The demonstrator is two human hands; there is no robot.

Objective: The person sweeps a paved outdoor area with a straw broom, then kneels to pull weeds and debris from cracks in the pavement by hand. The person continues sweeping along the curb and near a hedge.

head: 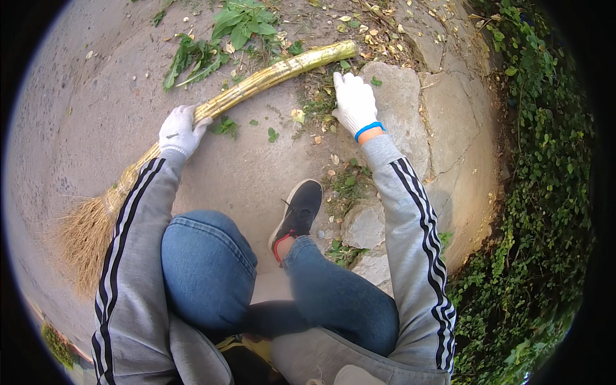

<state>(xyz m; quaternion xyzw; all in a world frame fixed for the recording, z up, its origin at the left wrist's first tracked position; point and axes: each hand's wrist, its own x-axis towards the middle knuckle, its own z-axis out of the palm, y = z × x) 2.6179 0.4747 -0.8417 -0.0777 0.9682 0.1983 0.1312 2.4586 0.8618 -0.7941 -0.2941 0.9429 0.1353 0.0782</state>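
My left hand (182,130), in a white knit glove, grips the handle of a straw broom (269,74). The broom slants across the ground, its handle end up by the cracked kerb and its bristles (89,243) at the lower left, partly behind my sleeve. My right hand (355,102), also gloved, with a blue cuff band, is just below the handle's end. It is over the edge of a concrete slab (397,91), beside small weeds (317,103). Its fingers point away from me, and whatever lies under them is hidden.
Leafy weeds (245,21) and a jagged-leaved plant (195,60) lie beyond the broom. Dry yellow leaves (378,36) litter the top. More weeds (349,187) and broken concrete (365,226) line the seam near my shoe (301,207). A dense hedge (544,168) borders the right.
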